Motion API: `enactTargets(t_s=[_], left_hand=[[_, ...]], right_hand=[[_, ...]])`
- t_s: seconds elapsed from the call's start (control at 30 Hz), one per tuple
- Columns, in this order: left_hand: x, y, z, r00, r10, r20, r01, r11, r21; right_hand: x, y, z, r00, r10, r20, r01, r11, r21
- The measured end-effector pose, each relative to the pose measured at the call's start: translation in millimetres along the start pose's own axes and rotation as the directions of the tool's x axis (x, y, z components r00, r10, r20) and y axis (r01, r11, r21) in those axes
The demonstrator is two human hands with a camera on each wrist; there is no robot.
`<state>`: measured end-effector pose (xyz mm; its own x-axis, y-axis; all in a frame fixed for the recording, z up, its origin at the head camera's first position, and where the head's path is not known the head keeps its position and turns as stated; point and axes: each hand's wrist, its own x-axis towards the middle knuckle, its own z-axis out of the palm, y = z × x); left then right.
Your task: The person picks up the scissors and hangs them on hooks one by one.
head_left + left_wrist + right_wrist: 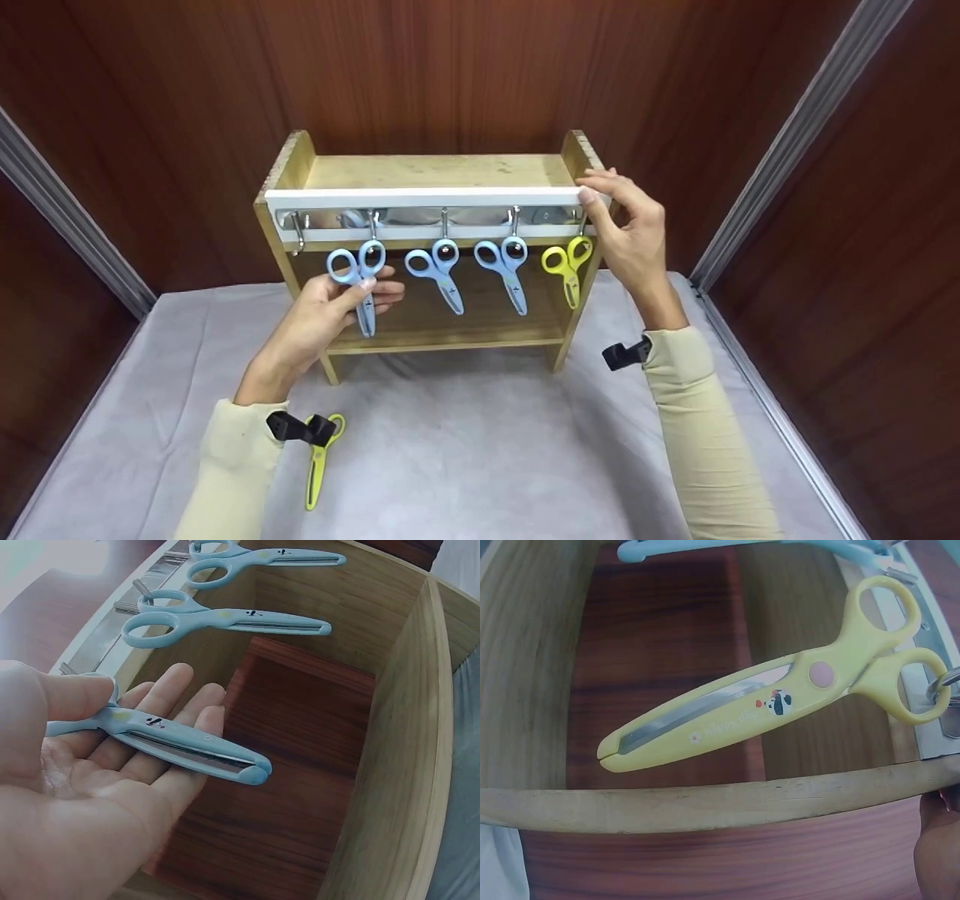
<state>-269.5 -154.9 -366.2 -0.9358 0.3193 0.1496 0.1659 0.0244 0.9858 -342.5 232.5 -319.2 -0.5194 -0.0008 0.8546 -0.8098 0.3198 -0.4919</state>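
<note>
My left hand [322,304] holds a pair of blue scissors [187,739] between thumb and fingers, blades pointing down. One of its handle loops is at the second hook from the left on the white hook rail [427,197]. In the left wrist view the thumb lies over the handle, with the fingers behind. At the rail's right end, my right hand [634,229] grips the corner, thumb on the front. Just below it, yellow scissors [727,716] hang from the rightmost hook. Two more blue scissors, one left [439,274] and one right [506,274], hang between.
The rail runs along the front top of a wooden shelf [442,346]. Its leftmost hook [298,234] bears nothing. Another yellow pair of scissors [316,465] lies on the grey cloth [480,450], partly behind the left wrist camera. Brown panels [450,67] enclose the back and sides.
</note>
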Motion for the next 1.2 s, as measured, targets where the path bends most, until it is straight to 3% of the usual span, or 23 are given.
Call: enactTargets(t_s=[0.27, 0.6, 0.8, 1.03, 1.2], left_hand=[[-3.2, -0.2, -0.1, 0.998, -0.057, -0.028, 0.059, 0.996, 0.064], [-14.6, -4.4, 1.2, 0.992, -0.1, -0.072, 0.108, 0.987, 0.116], [-23.8, -12.5, 2.1, 0.987, -0.123, -0.102, 0.141, 0.971, 0.195], [-33.0, -23.2, 4.3, 0.986, -0.111, -0.123, 0.136, 0.967, 0.214], [-42.9, -31.0, 5.4, 0.983, -0.126, -0.137, 0.159, 0.952, 0.263]], right_hand=[[0.0, -1, 2, 0.999, 0.031, -0.02, -0.031, 0.999, 0.022], [-2.2, 1, 1, 1.0, 0.001, -0.005, -0.001, 1.0, 0.008], [-2.4, -2, 1, 1.0, 0.017, -0.011, -0.017, 0.999, 0.028], [-2.4, -1, 1, 0.999, 0.034, -0.025, -0.034, 0.999, 0.018], [-2.5, 0, 2, 0.999, 0.039, -0.024, -0.039, 0.999, 0.012]])
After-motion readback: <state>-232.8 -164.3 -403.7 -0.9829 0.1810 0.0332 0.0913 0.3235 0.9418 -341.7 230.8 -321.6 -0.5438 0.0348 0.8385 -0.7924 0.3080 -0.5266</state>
